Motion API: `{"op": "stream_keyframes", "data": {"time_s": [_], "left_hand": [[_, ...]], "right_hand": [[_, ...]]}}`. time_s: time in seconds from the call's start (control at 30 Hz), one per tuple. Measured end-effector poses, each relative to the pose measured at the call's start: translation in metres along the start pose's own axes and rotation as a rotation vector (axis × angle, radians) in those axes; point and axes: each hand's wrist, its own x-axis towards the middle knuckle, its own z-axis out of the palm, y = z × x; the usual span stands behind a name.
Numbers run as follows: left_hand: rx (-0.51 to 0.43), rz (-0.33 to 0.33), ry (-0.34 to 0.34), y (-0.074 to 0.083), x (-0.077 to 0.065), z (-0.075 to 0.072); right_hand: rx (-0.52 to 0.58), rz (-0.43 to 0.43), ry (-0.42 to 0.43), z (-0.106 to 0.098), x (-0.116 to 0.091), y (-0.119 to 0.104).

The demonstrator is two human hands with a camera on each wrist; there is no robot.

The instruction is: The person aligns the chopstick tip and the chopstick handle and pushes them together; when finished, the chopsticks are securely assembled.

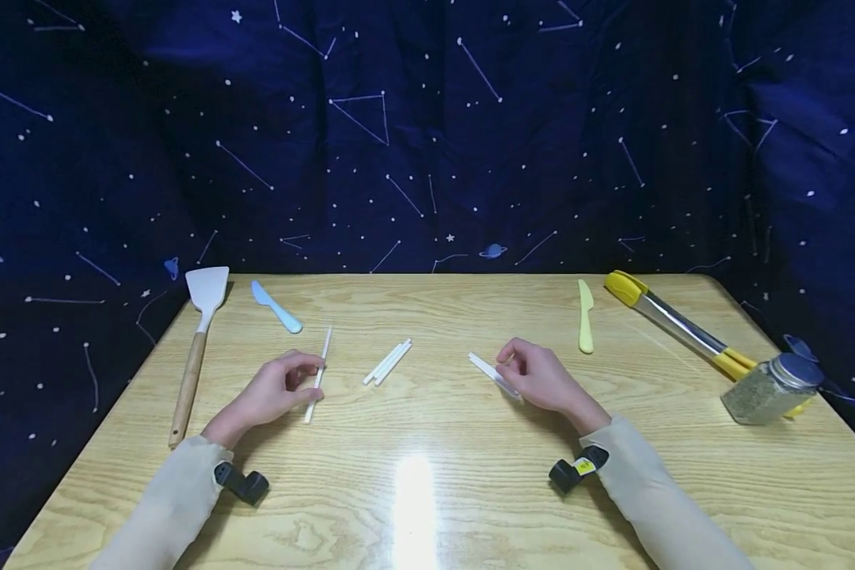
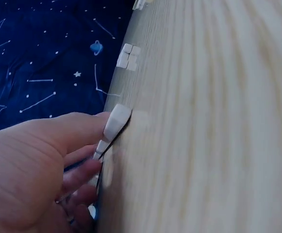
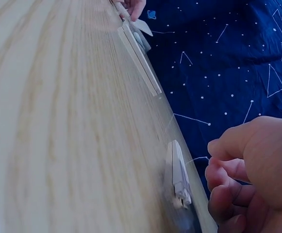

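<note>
My left hand (image 1: 274,388) is at a slim white stick (image 1: 326,340), pinching it between thumb and curled fingers. Up close in the left wrist view, the thumb lies against the near white end of the stick (image 2: 117,121), which stays down at the tabletop. My right hand (image 1: 541,376) hovers beside a small bundle of white sticks (image 1: 486,367), partly covering its near end. From the right wrist view, loosely bent fingers (image 3: 223,167) are apart from that bundle (image 3: 175,167) and hold nothing. A middle group of white sticks (image 1: 388,362) lies between the hands.
At the left lie a white spatula (image 1: 195,364) with a wooden handle and a blue knife (image 1: 276,307). On the right are a yellow knife (image 1: 586,317), yellow-tipped tongs (image 1: 680,321) and a glass jar (image 1: 768,389) of dried herbs. A dark starry cloth (image 1: 427,158) hangs behind the table.
</note>
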Motion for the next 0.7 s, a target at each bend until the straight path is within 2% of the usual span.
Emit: {"op": "stream_keyframes", "data": {"time_s": [0.3,0.47,0.6,0.7], "left_hand": [[0.051,0.007,-0.006,-0.0045,-0.0046,-0.0032],[0.045,0.017,-0.013,-0.0035,-0.0059,-0.0037],[0.042,-0.008,-0.004,-0.0029,-0.0067,-0.0027],[0.063,-0.04,0.026,-0.0022,-0.0055,-0.0009]], "right_hand": [[-0.008,-0.004,0.004,0.0001,-0.0001,0.0028],[-0.011,-0.003,0.003,0.0002,-0.0009,0.0038],[-0.031,0.006,-0.009,0.0012,-0.0017,0.0044],[-0.048,0.001,-0.008,0.0016,-0.0024,0.0035]]}}
